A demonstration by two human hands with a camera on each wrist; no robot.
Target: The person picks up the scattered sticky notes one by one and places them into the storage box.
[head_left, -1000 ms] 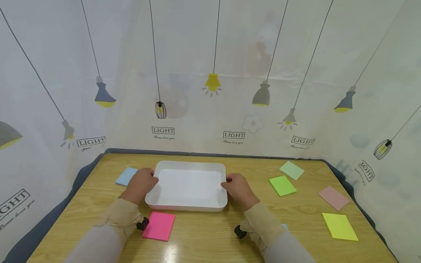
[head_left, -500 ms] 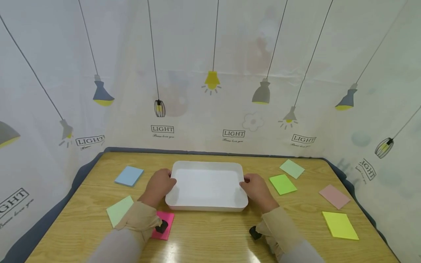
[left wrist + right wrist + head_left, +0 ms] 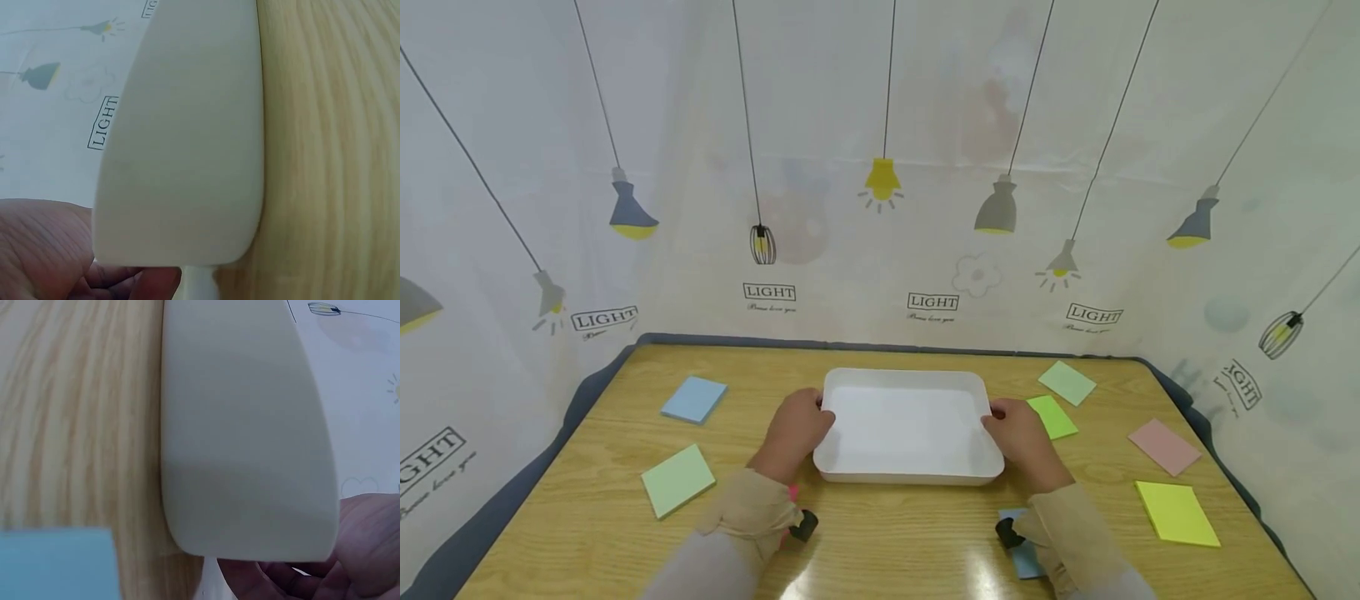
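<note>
A white rectangular tray [image 3: 910,425] with rounded corners and low walls is at the middle of the wooden table, nothing in it. My left hand [image 3: 796,429] grips its left end, thumb over the rim and fingers curled outside and below. At the opposite end my right hand [image 3: 1024,437] pinches the rim the same way. Both wrist views look at the tray's outer wall, with the left hand [image 3: 47,250] and right hand [image 3: 369,544] at the lower corners. A pink sticky note pad [image 3: 793,493] is mostly hidden behind my left wrist.
On the left lie a blue pad [image 3: 694,400] and a pale green pad [image 3: 678,481]. To the right are a mint pad [image 3: 1067,382], a lime pad [image 3: 1055,417], a dusty pink pad [image 3: 1164,447] and a yellow pad [image 3: 1177,513]. Another blue pad [image 3: 1028,560] is partly under my right wrist.
Both hands have moved the white tray rightward across the table. The pale green pad on the left has come into view; the pink pad and part of the lime pad are now covered.
</note>
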